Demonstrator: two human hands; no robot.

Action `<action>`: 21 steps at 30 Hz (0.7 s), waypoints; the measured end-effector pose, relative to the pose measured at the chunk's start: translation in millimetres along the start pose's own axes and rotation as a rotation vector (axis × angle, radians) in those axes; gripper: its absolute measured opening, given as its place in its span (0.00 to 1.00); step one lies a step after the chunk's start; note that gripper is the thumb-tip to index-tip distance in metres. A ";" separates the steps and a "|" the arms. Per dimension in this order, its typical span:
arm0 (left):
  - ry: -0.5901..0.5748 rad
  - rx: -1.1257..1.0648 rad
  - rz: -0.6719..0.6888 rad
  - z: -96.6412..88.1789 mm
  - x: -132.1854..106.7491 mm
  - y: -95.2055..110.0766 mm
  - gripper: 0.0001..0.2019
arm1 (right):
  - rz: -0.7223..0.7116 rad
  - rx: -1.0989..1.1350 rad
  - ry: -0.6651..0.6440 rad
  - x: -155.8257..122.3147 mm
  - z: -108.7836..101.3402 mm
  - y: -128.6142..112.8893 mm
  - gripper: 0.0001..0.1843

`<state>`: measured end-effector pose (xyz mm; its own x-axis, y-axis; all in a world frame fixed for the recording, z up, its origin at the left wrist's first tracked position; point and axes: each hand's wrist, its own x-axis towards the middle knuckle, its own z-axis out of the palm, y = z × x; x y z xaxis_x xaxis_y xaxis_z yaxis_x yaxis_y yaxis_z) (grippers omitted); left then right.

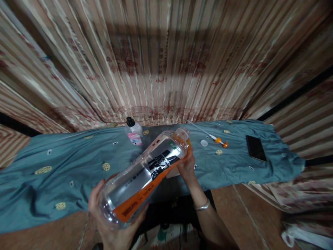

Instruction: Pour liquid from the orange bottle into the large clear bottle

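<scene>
A large clear plastic bottle [140, 177] with a silver and orange label lies tilted across my view, its uncapped neck pointing up and to the right. My left hand [117, 222] is wrapped round its base from below. Near the neck, my right hand [187, 163] is closed against the bottle's far side, its fingers mostly hidden. Something orange shows beside the neck, and I cannot make out what it is. Behind the bottle, on the cloth, stands a smaller clear bottle [134, 133] with a black top and a pink label.
A green-blue patterned cloth [78, 152] covers the narrow table. To the right lie an orange and white pump top [218, 140] with a long tube, a small white disc [204, 142] and a black phone [255, 148]. Patterned curtains [166, 69] hang behind and at both sides.
</scene>
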<state>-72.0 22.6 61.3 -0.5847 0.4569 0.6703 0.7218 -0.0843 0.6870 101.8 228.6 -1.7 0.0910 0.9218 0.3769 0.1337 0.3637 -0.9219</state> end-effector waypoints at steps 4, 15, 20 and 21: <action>-0.019 0.020 -0.017 -1.9 -0.8 -0.9 0.58 | 0.007 -0.009 0.001 0.4 -0.7 0.8 0.28; 0.034 0.005 -0.080 -2.8 -4.8 -10.1 0.60 | 0.008 0.011 -0.013 0.2 -0.7 -0.7 0.29; -0.049 0.006 0.003 -4.9 1.2 -6.8 0.58 | 0.042 0.021 -0.008 0.9 -0.6 0.3 0.31; -0.032 0.008 0.007 -3.7 2.0 -5.1 0.58 | 0.042 0.025 -0.012 0.8 -0.5 0.5 0.32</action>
<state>-78.2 20.7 60.1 -0.5674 0.4846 0.6657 0.7288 -0.0808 0.6800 102.4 229.4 -1.8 0.0846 0.9377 0.3370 0.1056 0.3279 -0.9388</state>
